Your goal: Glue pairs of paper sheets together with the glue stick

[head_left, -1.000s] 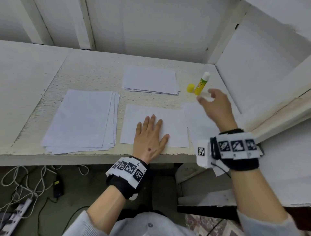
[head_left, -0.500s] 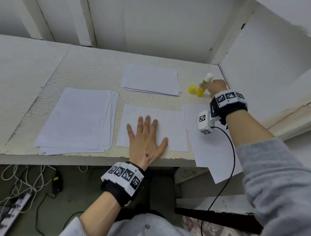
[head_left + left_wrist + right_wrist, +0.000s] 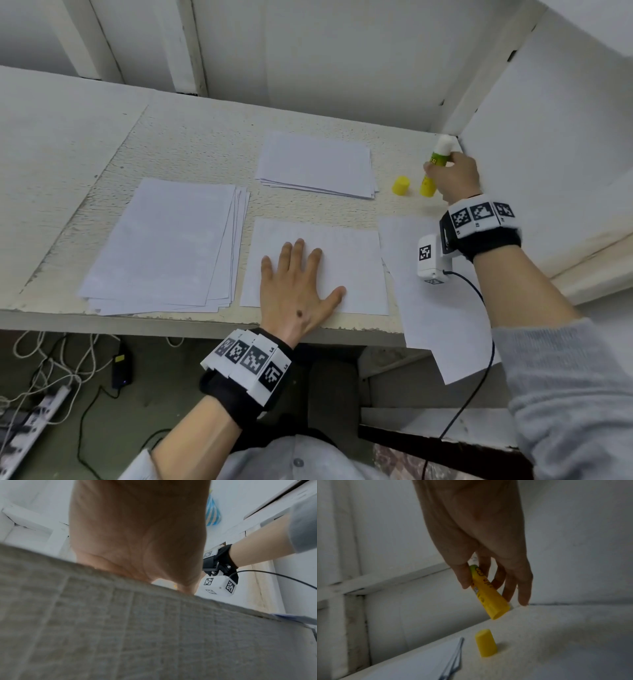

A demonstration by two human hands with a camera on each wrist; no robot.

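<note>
Up comes the glue stick [image 3: 434, 168]: half a second ago it stood on the table [image 3: 191, 154], and now the right hand [image 3: 454, 178] has it tilted, thumb and fingers [image 3: 464, 574] wrapped around its barrel, base just clear of the surface in the right wrist view. Landmark is the yellow cap [image 3: 401, 185]: it stands upright just left of the glue stick. Left of the cap lies 1 small stack of sheets [image 3: 317, 164]. Nearer the person than the cap, the left hand [image 3: 294, 291] stays flat, fingers spread, pressing 1 single sheet [image 3: 349, 260].
</note>
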